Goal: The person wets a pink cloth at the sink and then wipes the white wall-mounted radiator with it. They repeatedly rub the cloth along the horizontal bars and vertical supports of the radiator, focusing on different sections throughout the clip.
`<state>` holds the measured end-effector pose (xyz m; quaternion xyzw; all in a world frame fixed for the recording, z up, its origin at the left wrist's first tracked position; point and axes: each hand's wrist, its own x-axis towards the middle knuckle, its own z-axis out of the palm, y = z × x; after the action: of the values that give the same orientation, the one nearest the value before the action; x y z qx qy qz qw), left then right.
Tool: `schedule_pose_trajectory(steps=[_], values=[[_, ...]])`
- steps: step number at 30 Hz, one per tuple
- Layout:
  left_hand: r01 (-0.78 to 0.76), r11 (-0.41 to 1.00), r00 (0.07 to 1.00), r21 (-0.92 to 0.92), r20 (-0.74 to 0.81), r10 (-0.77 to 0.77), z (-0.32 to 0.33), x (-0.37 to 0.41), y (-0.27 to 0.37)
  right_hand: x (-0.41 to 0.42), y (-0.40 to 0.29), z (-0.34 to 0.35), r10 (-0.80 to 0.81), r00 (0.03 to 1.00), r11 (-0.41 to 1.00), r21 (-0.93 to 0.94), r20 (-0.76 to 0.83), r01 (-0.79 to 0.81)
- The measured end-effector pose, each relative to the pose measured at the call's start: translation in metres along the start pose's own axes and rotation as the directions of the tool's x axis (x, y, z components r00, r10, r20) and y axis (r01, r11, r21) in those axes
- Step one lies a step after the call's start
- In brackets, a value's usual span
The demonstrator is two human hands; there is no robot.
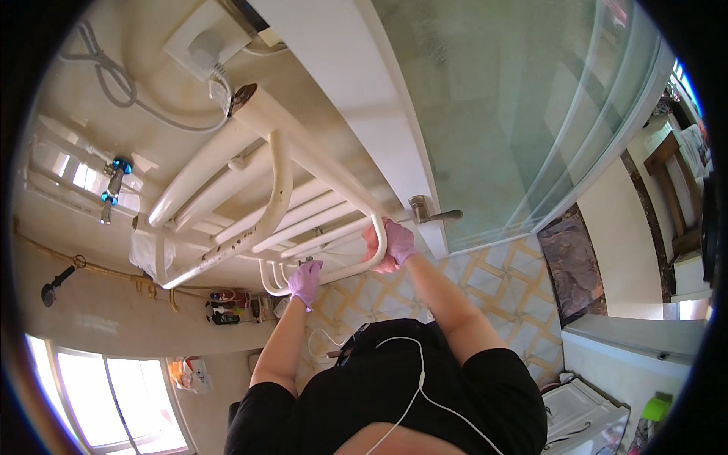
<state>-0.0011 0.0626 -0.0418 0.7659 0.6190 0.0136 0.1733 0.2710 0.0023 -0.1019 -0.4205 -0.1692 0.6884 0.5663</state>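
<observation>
A white towel radiator (pixel 318 165) with several tubes and curved rails is fixed to the wall before me. My right hand (pixel 401 242), in a pink-purple glove, presses a pink cloth (pixel 375 245) against the rounded end of its lower rail (pixel 352 272). Part of the cloth shows behind that rail. Also gloved, my left hand (pixel 305 281) is closed around the same rail farther left; its fingertips are partly hidden. Dark chipped spots mark the upper curved rail (pixel 239 244), and rust shows at the open tube end (pixel 244 98).
A glass-paned door (pixel 483 125) with a lever handle (pixel 435 210) stands close to my right hand. A plugged-in cord (pixel 170 122) hangs above the radiator. Toiletry bottles (pixel 224 313) sit on the left, and a white cable (pixel 421 375) runs down my shirt.
</observation>
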Motion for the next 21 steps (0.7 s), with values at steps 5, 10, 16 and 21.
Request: schedule_pose_trajectory(steps=[5,10,16,21], values=[[-0.022,1.000,1.000,0.002,-0.021,0.022,0.008,0.011,-0.016,-0.006,0.011,-0.007,0.130,0.910,0.867,0.400,0.393,-0.296],[-0.068,0.998,0.995,0.007,-0.078,0.069,0.003,0.004,-0.014,-0.056,0.004,0.022,0.131,0.991,0.985,0.112,0.008,-0.131],[-0.090,0.996,0.993,0.011,-0.071,0.091,0.001,0.001,-0.014,-0.040,0.022,0.018,0.334,0.908,0.912,0.157,0.253,-0.380],[-0.140,0.990,0.990,-0.020,-0.026,0.140,-0.005,-0.002,-0.012,-0.024,0.002,0.023,0.458,0.889,0.883,0.107,0.012,-0.457]])
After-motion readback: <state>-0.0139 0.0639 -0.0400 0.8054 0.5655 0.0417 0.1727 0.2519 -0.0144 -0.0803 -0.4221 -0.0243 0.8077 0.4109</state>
